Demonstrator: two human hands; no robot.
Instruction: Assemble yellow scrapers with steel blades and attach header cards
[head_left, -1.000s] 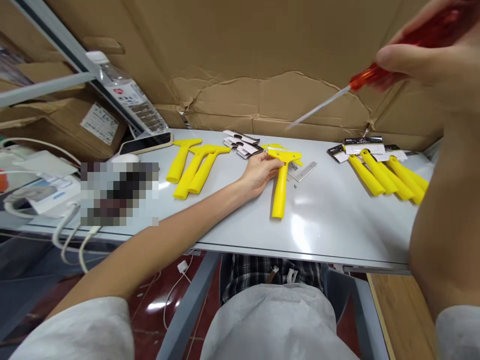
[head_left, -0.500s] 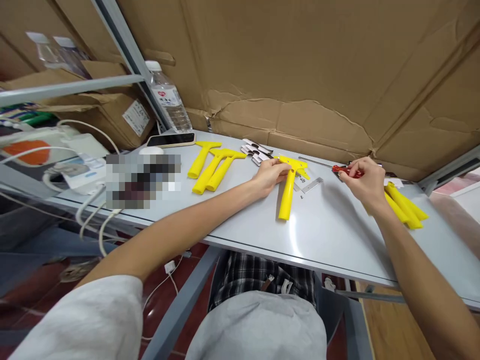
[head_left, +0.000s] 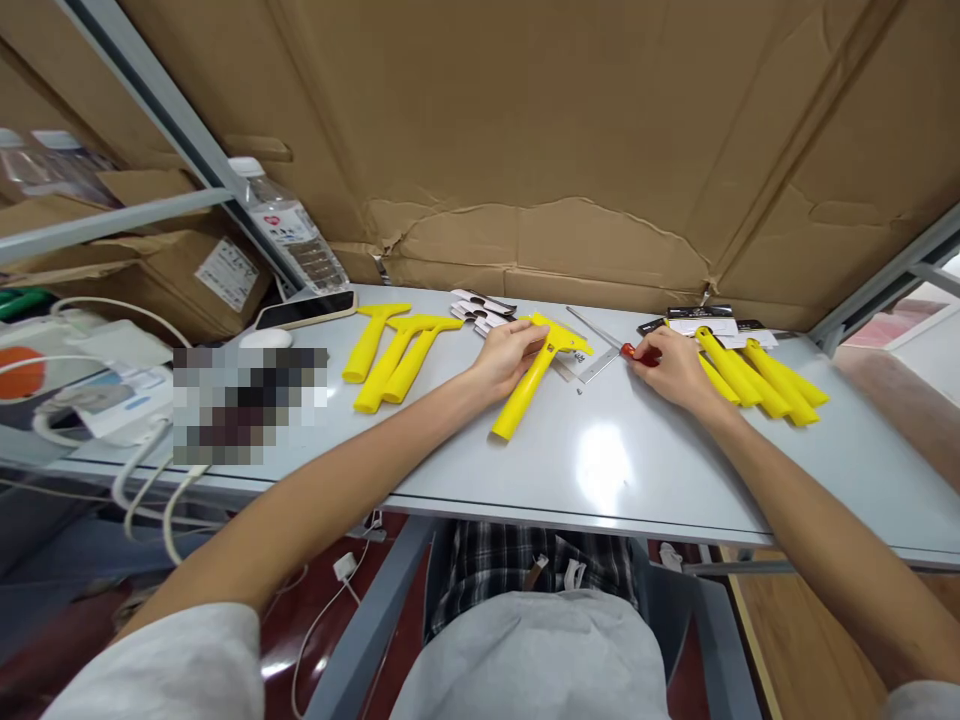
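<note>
My left hand (head_left: 511,358) grips a yellow scraper handle (head_left: 526,390) near its wide head, its round end pointing down and left. My right hand (head_left: 670,366) is closed on the red grip of a screwdriver (head_left: 628,351), whose thin shaft points up and left over the table. Between the hands lie a flat metal blade (head_left: 600,366) and a tiny dark part (head_left: 579,391). Several yellow handles (head_left: 772,385) rest to the right of my right hand, and three more (head_left: 405,360) lie left of my left hand.
Black and white packaging cards (head_left: 480,310) lie behind my left hand, others (head_left: 701,321) at the back right. At left are a phone (head_left: 306,311), a water bottle (head_left: 296,235), white cables and a cardboard box (head_left: 172,280). Tall cardboard (head_left: 540,130) backs the table (head_left: 465,470).
The held handle has turned, its lower end swinging left. My right hand has come closer to my left with the screwdriver, whose shaft now slants more steeply. The camera view has shifted.
</note>
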